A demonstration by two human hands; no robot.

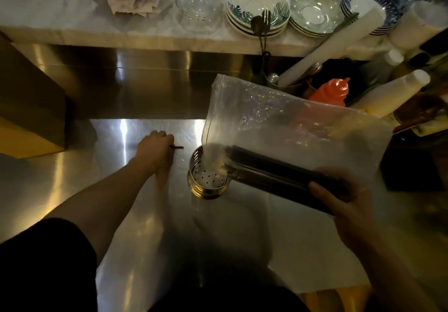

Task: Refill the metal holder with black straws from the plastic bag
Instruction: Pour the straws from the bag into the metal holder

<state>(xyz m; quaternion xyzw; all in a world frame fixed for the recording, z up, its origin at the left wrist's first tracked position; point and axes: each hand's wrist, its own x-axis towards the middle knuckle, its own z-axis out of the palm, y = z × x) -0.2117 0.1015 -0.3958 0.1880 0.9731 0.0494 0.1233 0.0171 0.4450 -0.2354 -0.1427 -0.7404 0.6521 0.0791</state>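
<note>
**Straw refill, early stage: bag at the holder, holder empty**

The right hand (pixel 344 205) is gripping the plastic bag (pixel 291 127) from below, its fingers (pixel 322 188) closing around the bundle of black straws (pixel 278 173) through the film. The bag is tilting so that the bundle's free end is lying at the rim of the metal holder (pixel 208 173), which is standing upright on the steel worktop (pixel 145 214). The perforated floor of the holder is showing bare, so no straws appear to be inside; whether the bag's mouth is already opening over the rim cannot be told through the cloudy film. The left hand (pixel 155 151) is resting on the worktop, well apart from the holder, its fingers pinching a single straw (pixel 177 147) lying flat on the steel. Judged from this, the refill is only just beginning: the bundle is still needing to slide out of the bag and stand in the holder, and the loose straw is still needing to join it
</note>
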